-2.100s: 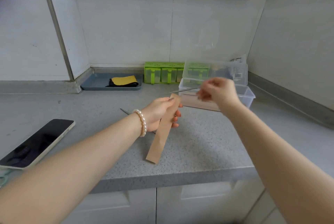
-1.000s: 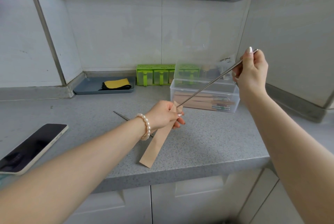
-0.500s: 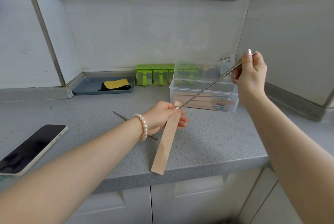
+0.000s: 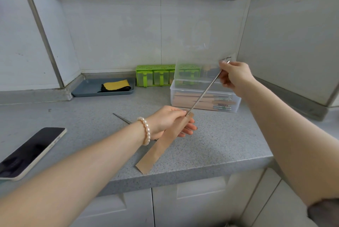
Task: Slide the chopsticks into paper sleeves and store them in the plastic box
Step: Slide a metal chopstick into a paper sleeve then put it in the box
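Chopsticks number two loose in my view: one metal chopstick (image 4: pixel 203 93) pinched at its top end by my right hand (image 4: pixel 233 77), slanting down toward 7 o'clock so its tip meets the mouth of the one paper sleeve (image 4: pixel 165 140) I hold. My left hand (image 4: pixel 169 121) grips that sleeve near its upper end, thumb on top and fingers curled beneath; the sleeve's lower end rests on the tabletop (image 4: pixel 211 146) near the front edge. A second chopstick (image 4: pixel 122 118) lies flat on the tabletop at 9 o'clock of my left hand, partly hidden behind the wrist, which wears one pearl bracelet (image 4: pixel 145 130).

At 1 o'clock of the left hand stands the one plastic box (image 4: pixel 203 98), its clear lid (image 4: pixel 194 70) up, with several sleeved chopsticks inside; I cannot count them. Behind it sits one green seasoning rack (image 4: pixel 156 77). At 11 o'clock, one grey tray (image 4: pixel 86 89) holds one yellow cloth (image 4: pixel 115 85). One phone (image 4: pixel 30 151) lies at 8 o'clock.
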`<state>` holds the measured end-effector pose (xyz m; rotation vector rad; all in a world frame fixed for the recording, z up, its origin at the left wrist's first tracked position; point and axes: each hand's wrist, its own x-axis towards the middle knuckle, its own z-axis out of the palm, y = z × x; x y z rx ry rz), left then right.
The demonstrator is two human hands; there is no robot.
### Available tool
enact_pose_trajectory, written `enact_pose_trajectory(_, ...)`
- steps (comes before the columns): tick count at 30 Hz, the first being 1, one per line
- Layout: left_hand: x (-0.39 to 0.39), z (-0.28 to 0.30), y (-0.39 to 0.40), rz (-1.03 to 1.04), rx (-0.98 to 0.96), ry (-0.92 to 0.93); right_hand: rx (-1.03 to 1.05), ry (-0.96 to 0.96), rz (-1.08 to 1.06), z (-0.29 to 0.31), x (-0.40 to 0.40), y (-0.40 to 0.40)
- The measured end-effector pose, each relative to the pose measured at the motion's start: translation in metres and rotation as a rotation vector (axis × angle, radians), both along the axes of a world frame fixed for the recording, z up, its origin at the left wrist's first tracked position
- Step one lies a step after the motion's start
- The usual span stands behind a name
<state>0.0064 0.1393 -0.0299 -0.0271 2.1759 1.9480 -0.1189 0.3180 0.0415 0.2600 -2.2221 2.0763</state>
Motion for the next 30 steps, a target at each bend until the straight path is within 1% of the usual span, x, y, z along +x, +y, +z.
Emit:
enact_pose_trajectory(3, -0.001, 0.002, 0.002, 0.016, -0.013, 0.005, 0.091, -0.074, 0.118, 0.0, -0.002, -0.012)
enact_pose_trajectory(5, -0.001, 0.002, 0.004, 0.04, -0.01, 0.015, 0.095, -0.094, 0.154, -0.002, -0.001, -0.019)
enact_pose_trajectory(10, -0.003, 0.002, 0.002, 0.127, 0.051, 0.032, 0.05, -0.084, 0.193, -0.018, 0.006, -0.031)
enact_pose_trajectory(17, -0.006, 0.001, 0.005, 0.166, 0.075, 0.03, 0.101, -0.069, 0.301, -0.043, 0.023, -0.048)
enact_pose_trajectory(22, -0.007, 0.003, 0.001, 0.206, 0.097, 0.041, 0.114, -0.009, 0.305, -0.054, 0.032, -0.061)
enact_pose_trajectory(27, -0.007, 0.006, -0.005, 0.226, 0.097, 0.047, 0.122, 0.101, 0.231, -0.058, 0.041, -0.069)
enact_pose_trajectory(30, -0.006, 0.006, -0.009, 0.235, 0.078, 0.043, 0.077, 0.126, 0.238, -0.06, 0.04, -0.07)
